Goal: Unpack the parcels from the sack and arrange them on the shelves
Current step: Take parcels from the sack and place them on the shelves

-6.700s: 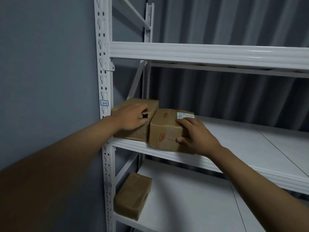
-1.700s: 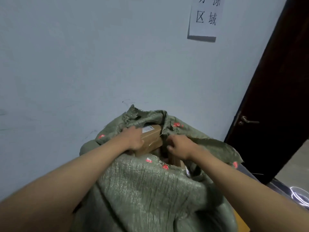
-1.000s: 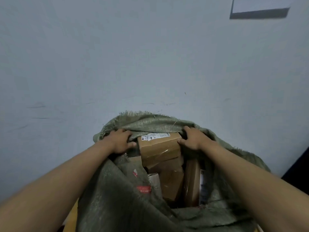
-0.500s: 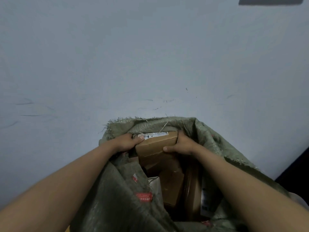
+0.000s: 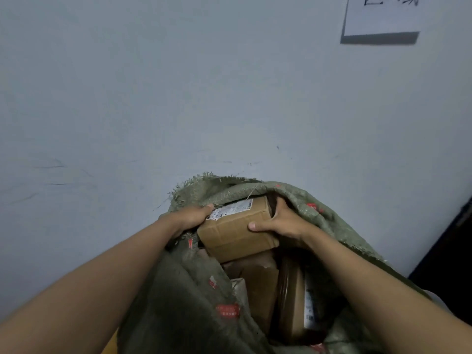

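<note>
Gripping from both ends, two bare hands hold a brown cardboard parcel [image 5: 237,232] at the mouth of a green woven sack [image 5: 178,297]. On the left, the left hand [image 5: 190,217] presses its palm and fingers against the parcel's left end, fingertips reaching the white shipping label [image 5: 229,209] on the upper face; the frayed rim of the sack bunches just behind and under this hand. Between the two hands the parcel sits tilted, its label end toward the wall [image 5: 178,98], its lower edge raised above the other cartons. Below the fingers, deeper in the sack, lie more parcels: a brown carton [image 5: 258,282] beneath the held one, and to the right of it a darker box [image 5: 291,300] standing on edge with a label on its side. On the right, the right hand [image 5: 283,222] clasps the parcel's right end, thumb laid across the near face, fingers wrapped behind. Above and right of that hand, a white paper sign [image 5: 383,14] hangs on the wall.
</note>
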